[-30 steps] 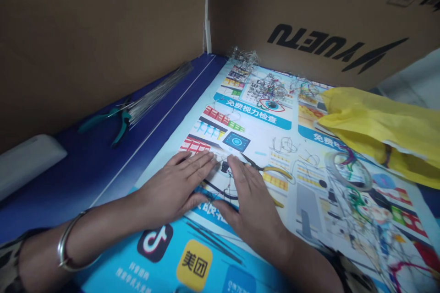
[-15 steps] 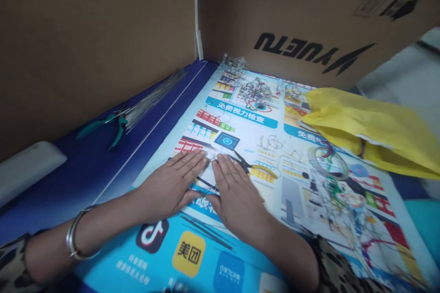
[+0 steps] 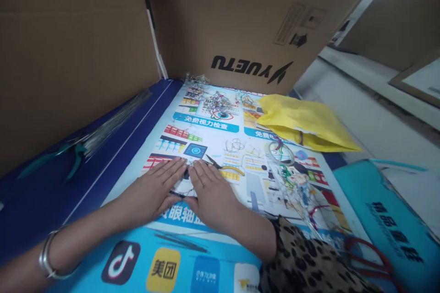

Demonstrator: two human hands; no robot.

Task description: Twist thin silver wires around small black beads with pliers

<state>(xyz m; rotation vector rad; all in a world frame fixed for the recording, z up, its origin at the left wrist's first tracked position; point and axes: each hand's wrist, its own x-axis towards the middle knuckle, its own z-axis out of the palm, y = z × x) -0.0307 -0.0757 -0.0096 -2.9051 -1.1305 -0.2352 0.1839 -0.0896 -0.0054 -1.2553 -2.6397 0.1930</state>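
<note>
Hands: the left hand [image 3: 153, 192] and right hand [image 3: 216, 199] lay flat, palms down, fingers straight and uncurled, fingertips slanting inward and thumbs nearly meeting; neither was closed around anything that showed.
Wire: thin, dark strands of wire [image 3: 185, 192] seemed to lie in the gap between the hands, near the thumbs; what the palms covered could not be told.
Done: the work looked to be under way, but no finished piece could be made out.
Left: the straight rods [image 3: 113, 123] to the left looked unused, so much of the stock seemed untouched.
Rods: slim, silvery and stiff, bunched like straw.
Teal pliers: the handles of the teal pliers [image 3: 78, 158] stuck out beside the near end of the rods, smooth and curved.
Yellow pliers: just beyond the right hand, the yellow pliers [image 3: 233, 168] had dark, pointed tips.
Tangles: a springy clump [image 3: 220, 103] sat at the back; a looser coil [image 3: 234, 145] lay nearer.
Ring: a pale, smooth ring [image 3: 279, 162] lay on the right, near green and magenta strands.
Bag: the yellow bag [image 3: 292, 116] was soft and creased.
Surface: a glossy printed poster [image 3: 223, 252] covered part of the blue counter [image 3: 113, 160].
Walls: brown, matte cardboard [image 3: 240, 13] stood in a corner behind.
Clothing: a leopard-print sleeve [image 3: 295, 247] on the right; a shiny metal bracelet [image 3: 44, 256] on the left wrist.
</note>
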